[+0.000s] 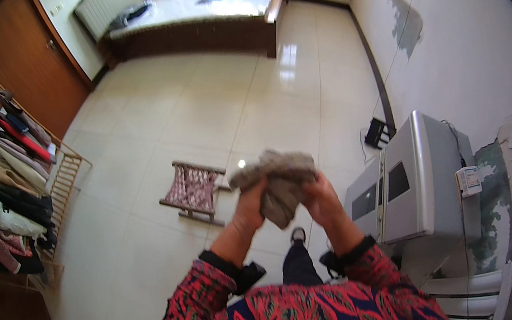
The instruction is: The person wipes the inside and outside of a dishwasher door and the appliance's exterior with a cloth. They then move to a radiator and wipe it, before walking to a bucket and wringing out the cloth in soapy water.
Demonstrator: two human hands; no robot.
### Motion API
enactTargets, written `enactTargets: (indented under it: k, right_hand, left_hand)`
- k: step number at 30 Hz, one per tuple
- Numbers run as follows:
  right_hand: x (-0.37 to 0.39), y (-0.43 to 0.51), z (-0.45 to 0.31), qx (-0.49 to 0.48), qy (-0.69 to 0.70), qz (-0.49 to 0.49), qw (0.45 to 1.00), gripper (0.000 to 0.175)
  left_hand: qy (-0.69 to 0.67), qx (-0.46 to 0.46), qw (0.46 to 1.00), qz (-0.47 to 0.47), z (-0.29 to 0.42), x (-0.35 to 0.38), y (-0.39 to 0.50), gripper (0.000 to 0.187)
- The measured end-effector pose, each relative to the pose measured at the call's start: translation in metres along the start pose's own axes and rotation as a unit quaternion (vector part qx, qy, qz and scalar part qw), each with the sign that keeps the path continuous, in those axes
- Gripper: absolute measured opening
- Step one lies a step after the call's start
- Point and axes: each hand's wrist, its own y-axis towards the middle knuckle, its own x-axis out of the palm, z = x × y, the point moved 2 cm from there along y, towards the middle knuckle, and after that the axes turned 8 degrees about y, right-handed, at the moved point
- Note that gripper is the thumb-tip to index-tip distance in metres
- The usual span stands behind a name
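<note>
A bunched grey-brown cloth (pixel 278 182) is held up in front of my body, over the tiled floor. My left hand (pixel 251 206) grips its left side, and my right hand (pixel 318 196) grips its right side. Folds of the cloth hide most of my fingers. A lower part of it hangs down between my two hands. Just left of the cloth, on the floor, stands a low folding stool (pixel 194 186) with a woven seat and dark wooden bars.
On the right, a grey twin-tub washing machine (pixel 399 186) stands by the peeling wall. Near it a black router (pixel 376 133) trails a cable. A clothes rack (pixel 70 185) full of garments is at left, beside a wooden door (pixel 25 62). A bed (pixel 193 37) stands at the back.
</note>
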Motion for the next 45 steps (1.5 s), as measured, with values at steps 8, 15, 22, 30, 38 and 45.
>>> enactTargets:
  k: [8,15,22,30,38,45]
  right_hand:
    - [-0.023,0.164,-0.058,0.139,-0.027,-0.058,0.988,0.046]
    - [-0.043,0.283,-0.045,0.189,-0.098,-0.034,0.976,0.031]
    - [-0.035,0.425,-0.032,0.214,-0.022,0.004,0.977,0.022]
    - [-0.067,0.56,-0.04,0.323,0.012,0.198,0.925,0.021]
    - [-0.082,0.733,-0.02,0.316,-0.043,0.126,0.939,0.02]
    - [-0.003,0.889,0.011,0.348,-0.231,-0.077,0.905,0.045]
  left_hand:
    - [-0.125,0.06,0.989,0.052,0.085,-0.006,0.116,0.052]
    - [-0.076,0.056,0.983,0.156,0.117,-0.067,0.165,0.053]
    - [0.061,-0.011,0.941,0.331,0.15,-0.139,0.243,0.04]
    - [-0.076,-0.01,0.958,0.276,0.222,-0.188,0.391,0.044]
    - [0.084,0.016,0.93,0.356,0.292,-0.265,0.487,0.039]
    - [-0.03,0.135,0.898,0.418,0.394,-0.334,0.515,0.038]
